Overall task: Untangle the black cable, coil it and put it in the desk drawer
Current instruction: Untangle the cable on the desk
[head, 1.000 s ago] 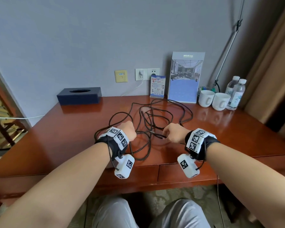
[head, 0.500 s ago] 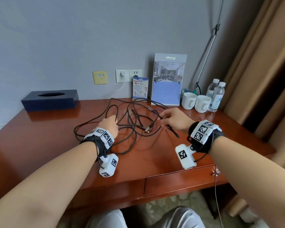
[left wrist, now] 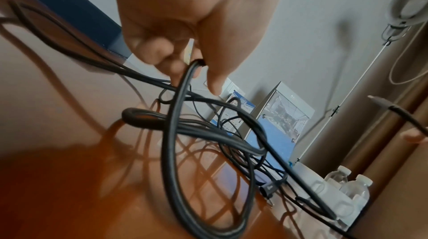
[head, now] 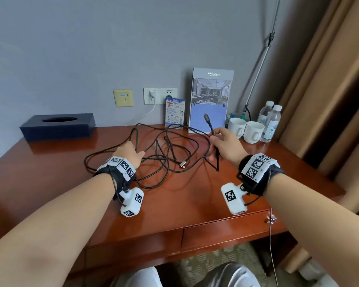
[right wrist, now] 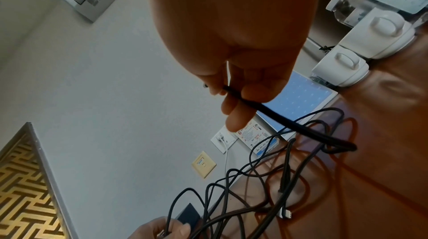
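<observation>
The black cable (head: pixel 164 154) lies in a loose tangle of loops across the middle of the wooden desk (head: pixel 50 183). My left hand (head: pixel 131 154) pinches a strand of the black cable (left wrist: pixel 180 107) at the tangle's left side. My right hand (head: pixel 224 141) is raised and pinches the black cable (right wrist: pixel 277 116) near one end, so its plug (head: pixel 206 117) sticks up above the fingers. The other metal plug (head: pixel 182 163) rests on the desk between my hands. Two shut drawer fronts (head: pixel 226 235) run under the desk's front edge.
A dark tissue box (head: pixel 57 127) sits at the back left. A small card (head: pixel 175 112) and a tall brochure stand (head: pixel 210 102) lean against the wall. Two white mugs (head: pixel 246 129) and two water bottles (head: pixel 269 121) stand at the back right. A curtain (head: pixel 330 79) hangs on the right.
My right hand has risen and moved to the right, lifting the cable end so that its plug points up. The left hand keeps its hold on the tangle. The head view has shifted.
</observation>
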Demonstrator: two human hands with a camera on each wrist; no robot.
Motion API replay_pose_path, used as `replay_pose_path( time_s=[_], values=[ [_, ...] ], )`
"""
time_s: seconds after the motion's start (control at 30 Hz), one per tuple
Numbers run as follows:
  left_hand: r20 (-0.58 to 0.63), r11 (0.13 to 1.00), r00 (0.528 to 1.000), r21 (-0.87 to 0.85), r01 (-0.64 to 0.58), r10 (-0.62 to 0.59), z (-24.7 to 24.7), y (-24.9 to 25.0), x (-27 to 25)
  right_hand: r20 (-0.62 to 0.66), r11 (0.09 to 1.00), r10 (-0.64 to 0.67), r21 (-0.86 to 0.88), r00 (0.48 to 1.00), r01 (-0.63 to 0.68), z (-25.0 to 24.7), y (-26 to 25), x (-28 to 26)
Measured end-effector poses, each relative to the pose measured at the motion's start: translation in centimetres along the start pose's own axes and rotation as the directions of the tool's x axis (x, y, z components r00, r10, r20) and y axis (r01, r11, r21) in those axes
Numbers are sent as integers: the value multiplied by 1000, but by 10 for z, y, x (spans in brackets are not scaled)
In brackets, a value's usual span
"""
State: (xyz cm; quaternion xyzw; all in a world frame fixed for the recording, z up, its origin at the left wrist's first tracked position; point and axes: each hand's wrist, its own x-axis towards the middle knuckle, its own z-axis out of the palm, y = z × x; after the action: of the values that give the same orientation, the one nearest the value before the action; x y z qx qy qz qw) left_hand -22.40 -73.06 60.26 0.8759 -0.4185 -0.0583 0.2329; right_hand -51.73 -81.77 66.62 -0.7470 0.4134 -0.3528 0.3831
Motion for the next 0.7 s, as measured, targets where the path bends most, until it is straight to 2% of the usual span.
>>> replay_pose_path(
  time_s=[0.17, 0.33, 0.4, 0.47, 0.53, 0.6, 0.63, 0.7],
  values=[
    [26, 992, 1000, -128, 5, -2, -5, 7, -9, 64, 1000, 9, 21, 998, -11, 13, -2, -7],
    [-91, 988, 996, -152, -23, 9, -23, 20, -21, 203, 999, 3, 50, 979, -14, 22, -17, -23],
    [-158, 986, 984, -132, -100, 79, -32, 27, -29, 240, 998, 6, 57, 971, -20, 26, -19, -29],
    [-212, 962, 957, -149, -229, 196, -41, 36, -39, 269, 998, 5, 60, 963, -22, 28, -22, -35],
    [-155, 921, 942, -215, -326, 297, -49, 46, -57, 287, 998, -5, 59, 958, -13, 30, -26, -43],
    [-10, 881, 928, -309, -358, 373, -55, 61, -76, 292, 997, -29, 75, 956, 7, 33, -31, -50],
    [68, 864, 921, -380, -331, 383, -57, 68, -87, 289, 996, -45, 86, 956, 21, 34, -34, -55],
    [231, 821, 918, -551, -149, 321, -56, 82, -103, 270, 995, -66, 85, 961, 45, 37, -40, -61]
  ],
)
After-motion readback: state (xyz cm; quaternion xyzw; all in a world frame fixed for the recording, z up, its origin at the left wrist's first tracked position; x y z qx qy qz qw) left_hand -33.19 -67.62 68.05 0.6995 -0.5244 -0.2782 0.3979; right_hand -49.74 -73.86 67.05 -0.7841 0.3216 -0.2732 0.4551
